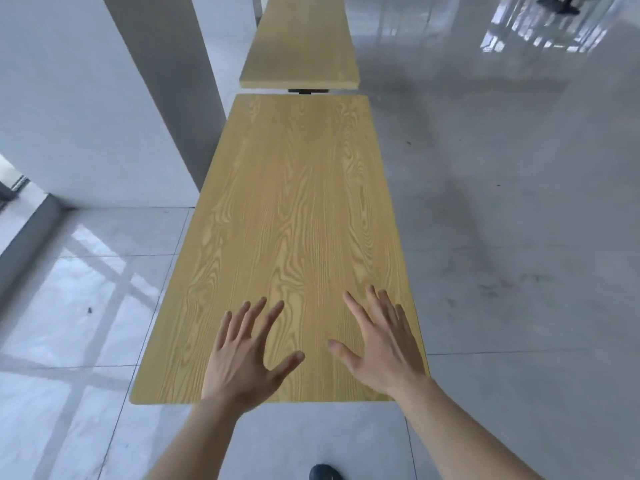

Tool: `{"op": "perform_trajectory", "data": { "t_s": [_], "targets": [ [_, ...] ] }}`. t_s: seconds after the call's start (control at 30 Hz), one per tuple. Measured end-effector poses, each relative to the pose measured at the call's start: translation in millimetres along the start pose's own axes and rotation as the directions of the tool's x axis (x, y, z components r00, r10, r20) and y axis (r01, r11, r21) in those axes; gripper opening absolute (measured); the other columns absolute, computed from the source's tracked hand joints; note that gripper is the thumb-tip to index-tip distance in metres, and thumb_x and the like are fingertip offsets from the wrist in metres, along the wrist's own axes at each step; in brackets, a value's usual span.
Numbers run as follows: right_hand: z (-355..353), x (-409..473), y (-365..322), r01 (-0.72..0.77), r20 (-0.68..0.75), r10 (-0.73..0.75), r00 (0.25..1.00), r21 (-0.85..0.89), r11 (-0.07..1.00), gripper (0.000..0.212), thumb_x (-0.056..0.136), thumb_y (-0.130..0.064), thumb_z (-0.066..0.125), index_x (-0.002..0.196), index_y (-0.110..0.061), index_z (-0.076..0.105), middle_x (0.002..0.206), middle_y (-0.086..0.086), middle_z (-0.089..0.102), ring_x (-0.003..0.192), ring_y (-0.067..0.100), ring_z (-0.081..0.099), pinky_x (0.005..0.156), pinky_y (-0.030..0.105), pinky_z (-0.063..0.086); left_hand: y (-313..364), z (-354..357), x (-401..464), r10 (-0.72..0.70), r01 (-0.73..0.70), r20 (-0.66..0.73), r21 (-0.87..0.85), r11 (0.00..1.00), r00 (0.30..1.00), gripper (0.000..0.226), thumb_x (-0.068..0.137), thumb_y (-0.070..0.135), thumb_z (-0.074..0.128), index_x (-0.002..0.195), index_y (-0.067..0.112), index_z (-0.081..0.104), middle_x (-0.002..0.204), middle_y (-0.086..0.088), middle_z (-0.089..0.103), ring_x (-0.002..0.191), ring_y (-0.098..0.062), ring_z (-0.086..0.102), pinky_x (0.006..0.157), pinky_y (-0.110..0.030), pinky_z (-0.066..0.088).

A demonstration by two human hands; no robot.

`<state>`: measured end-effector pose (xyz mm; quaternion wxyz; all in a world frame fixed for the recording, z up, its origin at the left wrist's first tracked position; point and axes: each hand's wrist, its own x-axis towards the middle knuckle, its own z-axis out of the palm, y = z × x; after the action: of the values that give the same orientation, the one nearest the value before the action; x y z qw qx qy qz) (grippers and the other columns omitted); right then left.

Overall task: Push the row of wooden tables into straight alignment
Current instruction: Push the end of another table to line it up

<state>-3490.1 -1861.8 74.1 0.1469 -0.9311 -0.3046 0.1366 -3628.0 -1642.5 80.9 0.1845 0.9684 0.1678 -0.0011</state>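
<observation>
A long light-wood table (294, 202) stretches away from me in the middle of the view. Beyond it stands a second wooden table (301, 46), with a narrow gap between their ends; its near edge looks shifted slightly left of the first table's far edge. My left hand (242, 355) is spread over the near end of the close table, fingers apart, holding nothing. My right hand (381, 344) is spread the same way near the table's right edge. I cannot tell whether the palms press on the wood or hover just above it.
A white pillar (104, 98) stands close on the left of the tables. Grey tiled floor (502, 237) lies open to the right. A dark table base (307, 91) shows in the gap. My dark shoe (323, 472) is at the bottom edge.
</observation>
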Motion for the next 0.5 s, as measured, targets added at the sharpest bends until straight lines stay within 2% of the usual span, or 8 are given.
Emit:
{"op": "perform_trajectory", "data": {
  "t_s": [0.27, 0.4, 0.5],
  "targets": [
    [89.1, -32.3, 8.0, -0.03, 0.054, 0.032, 0.998, -0.045, 0.999, 0.101, 0.081, -0.096, 0.026, 0.163, -0.045, -0.004, 0.174, 0.002, -0.015, 0.159, 0.023, -0.02, 0.129, 0.052, 0.0, -33.6, 69.0, -14.8, 0.14, -0.144, 0.074, 0.054, 0.988, 0.987, 0.093, 0.084, 0.093, 0.026, 0.162, 0.047, 0.001, 0.174, 0.01, 0.0, 0.16, -0.017, -0.009, 0.129, -0.047, -0.002],
    [122.2, -49.2, 14.3, -0.043, 0.021, 0.044, 0.999, -0.048, 0.998, 0.103, 0.078, -0.099, 0.022, 0.163, -0.047, -0.003, 0.174, 0.001, -0.017, 0.157, 0.021, -0.024, 0.128, 0.052, -0.004, -48.1, 98.3, -22.3, 0.192, -0.196, 0.07, 0.052, 0.979, 0.979, 0.093, 0.086, 0.091, 0.031, 0.162, 0.044, 0.005, 0.174, 0.007, 0.004, 0.16, -0.019, -0.006, 0.129, -0.049, 0.001],
    [143.0, -55.8, 25.1, -0.031, -0.018, 0.03, 0.999, -0.109, 0.994, 0.103, 0.077, -0.099, 0.019, 0.164, -0.044, 0.005, 0.175, 0.004, -0.012, 0.159, 0.026, -0.019, 0.128, 0.056, 0.0, -60.3, 118.4, -28.5, 0.204, -0.206, 0.045, 0.042, 0.978, 0.978, 0.094, 0.085, 0.09, 0.035, 0.162, 0.043, 0.012, 0.173, 0.006, 0.009, 0.161, -0.021, -0.003, 0.129, -0.051, 0.003]
  ]
}}
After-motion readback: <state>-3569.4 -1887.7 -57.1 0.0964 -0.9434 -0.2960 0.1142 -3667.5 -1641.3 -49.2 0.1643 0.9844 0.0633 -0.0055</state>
